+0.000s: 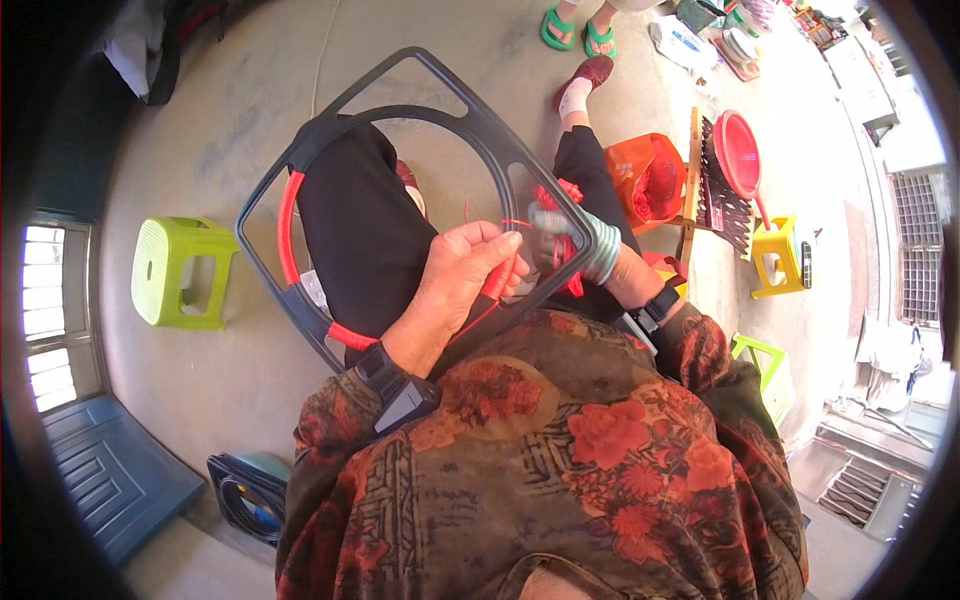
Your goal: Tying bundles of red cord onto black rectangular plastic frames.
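A black plastic frame point(410, 62), squarish with a round ring inside, rests across my lap. Red cord point(287, 225) is wound tightly around parts of the ring at its left, lower left and right. My left hand point(465, 275) is closed on the ring's right side, thumb and forefinger pinching the red cord where a loose end sticks up. Just right of it, my right hand point(585, 245), in a pale striped glove, is closed around a bundle of red cord point(560, 192) that shows above and below it. Its fingertips are blurred and partly behind the frame's edge.
A yellow-green stool point(185, 270) stands left. At right are an orange bag point(640, 175) of red material, a wooden rack point(692, 150), a red strainer point(738, 150) and a yellow stool point(778, 262). More black frames point(248, 495) lie lower left. Another person's green sandals point(558, 28) appear ahead.
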The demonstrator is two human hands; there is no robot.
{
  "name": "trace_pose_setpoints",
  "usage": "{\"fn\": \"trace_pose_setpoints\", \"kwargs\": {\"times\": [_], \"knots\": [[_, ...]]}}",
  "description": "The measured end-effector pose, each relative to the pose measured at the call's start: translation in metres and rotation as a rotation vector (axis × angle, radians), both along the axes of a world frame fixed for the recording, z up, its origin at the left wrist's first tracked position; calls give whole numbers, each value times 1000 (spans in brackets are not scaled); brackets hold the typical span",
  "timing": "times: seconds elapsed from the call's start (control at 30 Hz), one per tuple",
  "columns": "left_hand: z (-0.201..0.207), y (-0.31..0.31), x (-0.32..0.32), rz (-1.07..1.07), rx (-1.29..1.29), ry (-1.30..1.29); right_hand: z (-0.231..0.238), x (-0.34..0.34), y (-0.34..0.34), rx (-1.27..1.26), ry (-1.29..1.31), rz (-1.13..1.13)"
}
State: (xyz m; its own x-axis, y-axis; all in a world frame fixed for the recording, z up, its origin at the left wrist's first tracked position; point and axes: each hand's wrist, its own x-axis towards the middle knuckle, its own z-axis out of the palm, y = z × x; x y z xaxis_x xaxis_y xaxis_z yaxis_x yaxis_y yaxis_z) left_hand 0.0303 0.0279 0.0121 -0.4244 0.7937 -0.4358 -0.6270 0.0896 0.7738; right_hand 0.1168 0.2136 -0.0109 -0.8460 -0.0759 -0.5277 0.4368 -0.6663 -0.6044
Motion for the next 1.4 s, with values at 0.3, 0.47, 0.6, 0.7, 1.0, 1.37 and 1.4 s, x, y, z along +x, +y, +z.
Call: {"fn": "trace_pose_setpoints", "kwargs": {"times": [0.3,0.47,0.6,0.7,1.0,1.37,1.4], "knots": [[8,-6,-2,-14,112,-152,7,20,-4,601,120,-9],[7,-8,0,-54,100,-85,-8,11,20,880,-72,-201],[12,-9,4,-116,116,-104,-6,-13,28,1311,3,-265],[15,-5,8,-245,90,-185,-5,-27,18,714,214,-350],[13,2,11,-248,32,-57,15,9,-11,-49,380,-77],[9,-5,8,-69,7,-28,38,15,3,936,117,219],[9,-5,7,-72,6,-29,36,17,0,1043,222,132]]}}
